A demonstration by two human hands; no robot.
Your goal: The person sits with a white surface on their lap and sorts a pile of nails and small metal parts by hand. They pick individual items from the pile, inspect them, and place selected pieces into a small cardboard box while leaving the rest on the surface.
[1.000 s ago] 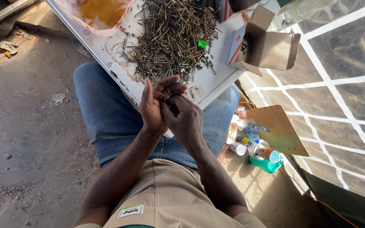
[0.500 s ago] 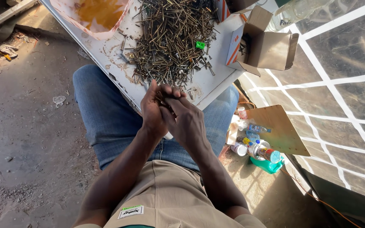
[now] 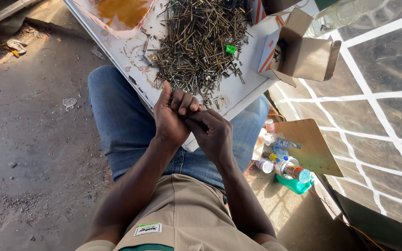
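Steel screws (image 3: 201, 42) lie heaped on the white board (image 3: 252, 88) across your lap, and your two hands meet at its near edge. Compared with a second ago, when your left hand (image 3: 173, 116) was spread open with your right hand (image 3: 212, 135) working in its palm, your left fingers have now curled over and both hands press together. That reads as a small bunch gathered and closed in, though nothing shows between the fingers, so you cannot tell what they clamp. Half a second ago they were already closed; since then they have barely shifted. The heap itself looks unchanged.

Only one view is given, from your head, so the count comes from it:
- One heap of screws, far too many to number.
- One green plug (image 3: 230, 49) on the heap's right edge.
- One open carton (image 3: 310, 56) at the board's right corner, touching it.
- One orange stain (image 3: 124, 11) at the board's far left.
- One brown sheet (image 3: 310, 146) on the ground by your right knee.
- Several small bottles (image 3: 287, 165) beside it; they overlap, so you cannot count them exactly.
- One green tub (image 3: 296, 185) under them.
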